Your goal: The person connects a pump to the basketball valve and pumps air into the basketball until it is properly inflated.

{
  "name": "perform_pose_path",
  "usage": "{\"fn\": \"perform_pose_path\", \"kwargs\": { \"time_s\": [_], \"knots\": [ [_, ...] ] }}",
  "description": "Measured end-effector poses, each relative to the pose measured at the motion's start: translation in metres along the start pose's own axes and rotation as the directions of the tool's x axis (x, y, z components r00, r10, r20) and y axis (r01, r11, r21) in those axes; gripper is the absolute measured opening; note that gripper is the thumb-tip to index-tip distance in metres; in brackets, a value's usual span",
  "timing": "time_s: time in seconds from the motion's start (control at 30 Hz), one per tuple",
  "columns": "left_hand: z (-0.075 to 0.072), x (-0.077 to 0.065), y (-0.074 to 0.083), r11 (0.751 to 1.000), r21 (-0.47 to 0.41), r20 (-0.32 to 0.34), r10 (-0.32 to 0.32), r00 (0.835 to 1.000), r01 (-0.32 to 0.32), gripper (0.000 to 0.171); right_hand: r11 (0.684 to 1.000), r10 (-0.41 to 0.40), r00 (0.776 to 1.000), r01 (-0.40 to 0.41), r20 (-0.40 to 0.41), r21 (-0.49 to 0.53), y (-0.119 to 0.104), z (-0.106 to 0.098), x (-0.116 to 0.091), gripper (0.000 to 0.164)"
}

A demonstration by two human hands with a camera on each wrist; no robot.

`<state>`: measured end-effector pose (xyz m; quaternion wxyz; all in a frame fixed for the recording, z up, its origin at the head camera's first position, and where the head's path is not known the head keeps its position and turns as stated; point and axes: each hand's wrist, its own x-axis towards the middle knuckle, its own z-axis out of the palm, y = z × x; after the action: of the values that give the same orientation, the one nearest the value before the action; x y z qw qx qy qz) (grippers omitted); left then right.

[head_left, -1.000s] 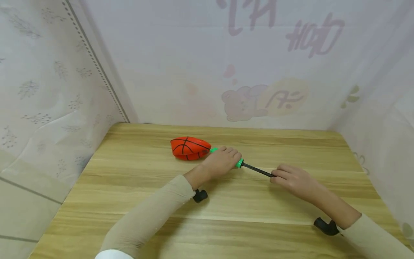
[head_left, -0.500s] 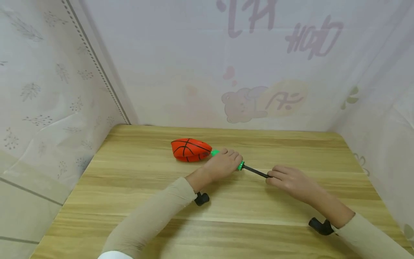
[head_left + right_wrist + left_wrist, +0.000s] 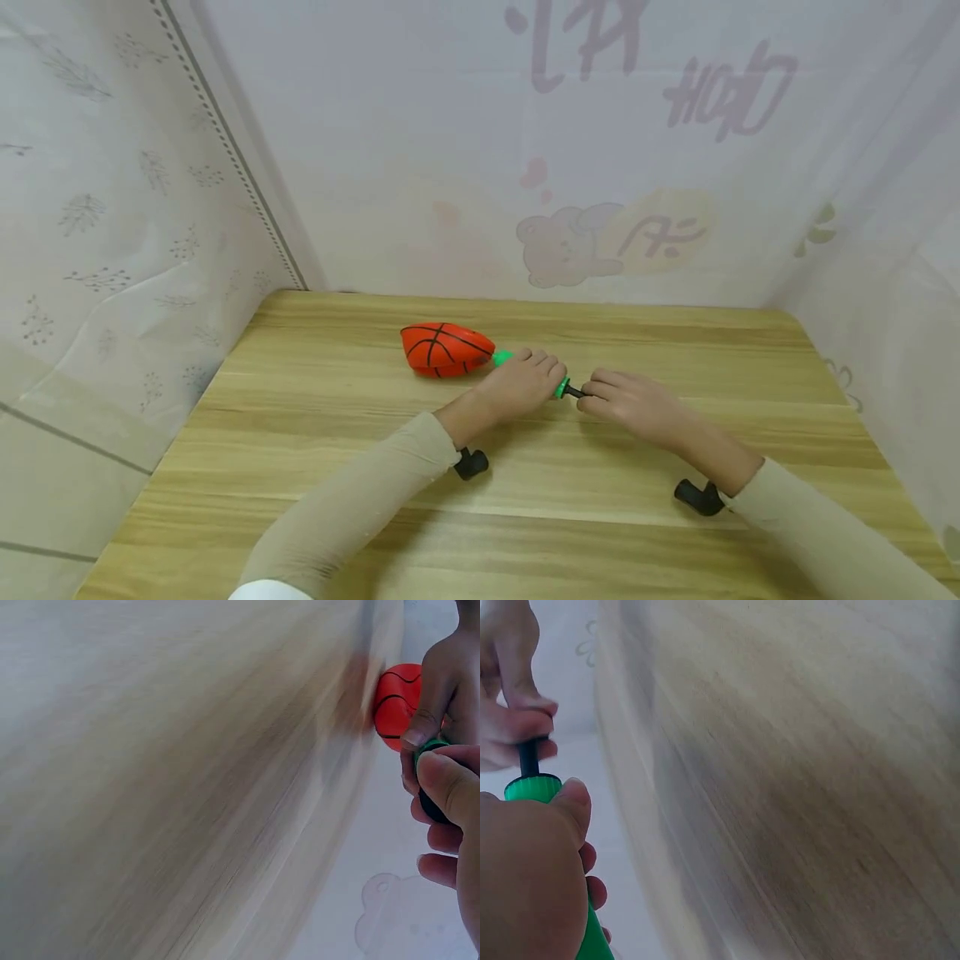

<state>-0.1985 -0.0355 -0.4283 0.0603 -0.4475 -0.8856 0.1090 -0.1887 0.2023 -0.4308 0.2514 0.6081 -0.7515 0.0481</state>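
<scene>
A partly inflated orange-red ball (image 3: 444, 348) with black basketball lines lies at the table's left-centre, folded in on itself. At its right end is the green hand pump (image 3: 561, 388), whose barrel my left hand (image 3: 517, 387) grips. My right hand (image 3: 633, 408) holds the black handle end of the pump's rod (image 3: 576, 392), close to the barrel; only a short length of rod shows. In the left wrist view, the green barrel (image 3: 592, 941) runs through the curled left fingers. The right wrist view shows thumb and fingers round the black handle (image 3: 433, 806).
The wood-grain table (image 3: 360, 533) has printed cloth walls behind and on both sides, the back one (image 3: 420, 125) meeting its far edge. Black wrist-camera mounts (image 3: 471, 463) hang under both wrists, near the tabletop.
My right hand has moved left toward the left hand, pushing the rod into the pump, so much less of it shows. The left hand and ball stay nearly in place.
</scene>
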Motion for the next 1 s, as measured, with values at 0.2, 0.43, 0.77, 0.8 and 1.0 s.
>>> {"fn": "perform_pose_path", "kwargs": {
  "time_s": [0.2,0.43,0.77,0.8,1.0],
  "knots": [
    [0.001,-0.002,0.001,0.998,-0.06,0.029,0.008,1.0,-0.007,0.026,1.0,-0.015,1.0,0.015,-0.016,-0.003,-0.002,0.004,0.002,0.019],
    [-0.002,-0.004,-0.006,0.997,-0.075,0.006,0.009,1.0,-0.009,0.026,1.0,0.019,0.999,-0.018,-0.03,0.015,-0.004,-0.001,-0.006,0.049],
    [-0.004,-0.008,-0.009,0.997,-0.07,0.02,0.018,1.0,-0.017,0.023,1.0,0.011,0.999,-0.011,-0.049,-0.005,-0.013,-0.027,-0.04,0.042],
    [-0.004,-0.008,-0.009,0.997,-0.071,0.019,0.016,1.0,-0.015,0.023,1.0,0.019,0.999,-0.02,-0.041,-0.004,-0.014,-0.029,-0.044,0.042],
    [-0.003,-0.009,-0.009,0.998,-0.061,0.019,0.018,1.0,-0.017,0.022,0.999,0.045,0.999,-0.045,-0.015,-0.004,-0.018,-0.039,-0.058,0.045]
  ]
}}
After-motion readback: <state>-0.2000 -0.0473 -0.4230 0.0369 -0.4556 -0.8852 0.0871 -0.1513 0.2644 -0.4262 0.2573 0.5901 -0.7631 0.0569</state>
